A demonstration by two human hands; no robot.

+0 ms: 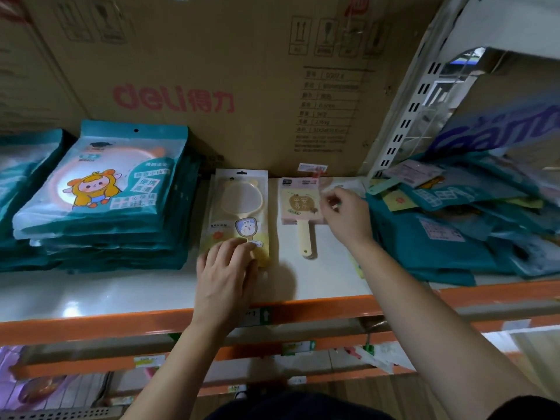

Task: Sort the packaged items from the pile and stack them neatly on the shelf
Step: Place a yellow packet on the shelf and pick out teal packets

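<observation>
A neat stack of teal mirror packages (103, 189) stands at the left of the white shelf (121, 289). A small stack of yellow hand-mirror packages (239, 204) lies in the middle; my left hand (225, 271) rests on its near end with fingers spread flat. Right of it lies a pink-carded mirror with a cream handle (298, 207). My right hand (345, 216) hovers over that card's right edge with fingers curled; whether it pinches the card or something small is unclear. A loose pile of teal packages (448, 231) spreads at the right.
A large brown cardboard box (212, 71) fills the shelf's back. A white perforated upright (406, 116) divides the bay from the right one. An orange beam (91, 325) edges the shelf front, with more goods on the lower shelf (60, 386).
</observation>
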